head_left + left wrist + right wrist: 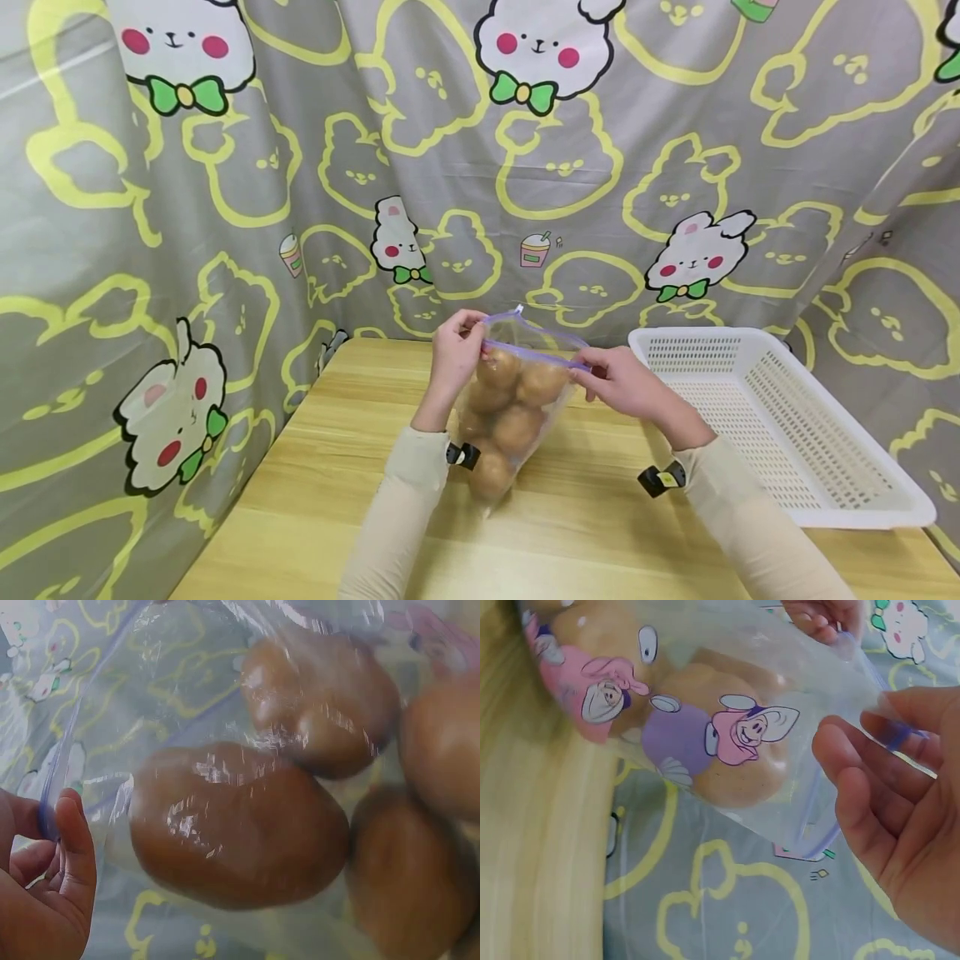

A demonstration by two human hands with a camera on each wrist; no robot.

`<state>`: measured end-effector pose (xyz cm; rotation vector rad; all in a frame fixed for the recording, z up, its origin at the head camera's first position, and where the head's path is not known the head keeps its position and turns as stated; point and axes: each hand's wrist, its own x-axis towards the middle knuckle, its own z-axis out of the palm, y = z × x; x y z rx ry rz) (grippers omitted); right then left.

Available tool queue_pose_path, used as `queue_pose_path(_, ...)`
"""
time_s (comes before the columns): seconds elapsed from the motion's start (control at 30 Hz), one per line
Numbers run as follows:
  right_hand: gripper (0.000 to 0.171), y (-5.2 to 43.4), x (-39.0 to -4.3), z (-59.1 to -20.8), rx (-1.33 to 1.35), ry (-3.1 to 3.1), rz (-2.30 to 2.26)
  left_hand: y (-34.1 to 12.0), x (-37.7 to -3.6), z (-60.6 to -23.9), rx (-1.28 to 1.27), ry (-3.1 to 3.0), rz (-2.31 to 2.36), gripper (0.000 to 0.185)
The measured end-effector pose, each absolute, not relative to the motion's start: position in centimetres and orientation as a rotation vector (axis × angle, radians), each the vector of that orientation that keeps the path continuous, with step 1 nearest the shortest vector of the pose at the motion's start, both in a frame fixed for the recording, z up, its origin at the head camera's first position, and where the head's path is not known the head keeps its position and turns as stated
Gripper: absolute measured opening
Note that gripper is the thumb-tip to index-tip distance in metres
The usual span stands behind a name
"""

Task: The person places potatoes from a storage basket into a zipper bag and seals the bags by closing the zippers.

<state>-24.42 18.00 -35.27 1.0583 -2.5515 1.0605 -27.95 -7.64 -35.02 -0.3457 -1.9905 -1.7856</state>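
Head view: draped grey cartoon-print cloth (600,150) backs a pale wood-grain table (315,508). White perforated plastic basket (780,417), rectangular, sits at 3 o'clock of the bag. Clear glossy zip bag (510,400) w/ purple seal strip stands mid-table, upright, packed w/ round tan potatoes (517,425). Left hand (454,354) pinches the strip's 9 o'clock end; right hand (622,383) pinches the 3 o'clock end.

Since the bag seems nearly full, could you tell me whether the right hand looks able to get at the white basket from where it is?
Probably yes. The right hand pinches the purple zip edge of the clear bag of potatoes, and the white basket sits just beside it on the table with nothing between them, though it would have to release the bag first.
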Motion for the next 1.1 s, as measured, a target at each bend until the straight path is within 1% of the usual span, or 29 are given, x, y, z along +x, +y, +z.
queue_pose_path(0.23,0.008,18.1,-24.5,-34.4,1.022,-2.444,1.044,-8.8,-27.6,-34.2,-0.415,-2.1,-1.338,0.023)
queue_pose_path(0.43,0.007,18.2,-24.7,-33.9,1.016,-2.325,1.106,-9.4,-27.6,-34.2,-0.546,-2.167,-1.027,0.022)
queue_pose_path(0.6,0.008,18.6,-24.9,-33.8,0.933,-2.297,1.145,-9.8,-27.7,-34.7,-0.615,-2.145,-0.9,0.025)
queue_pose_path(0.7,0.011,18.6,-24.5,-33.4,0.866,-2.27,1.163,-10.1,-28.0,-34.9,-0.659,-2.123,-0.855,0.027)
queue_pose_path(0.9,0.013,18.2,-22.8,-31.9,0.795,-2.215,1.168,-10.7,-28.5,-35.1,-0.695,-2.131,-0.736,0.017)
queue_pose_path(1.03,0.012,18.3,-23.0,-32.2,0.749,-2.185,1.22,-10.8,-28.7,-35.4,-0.654,-2.167,-0.74,0.005)
queue_pose_path(1.1,0.012,18.4,-23.0,-32.4,0.739,-2.163,1.248,-10.8,-28.7,-35.4,-0.641,-2.184,-0.784,0.005)
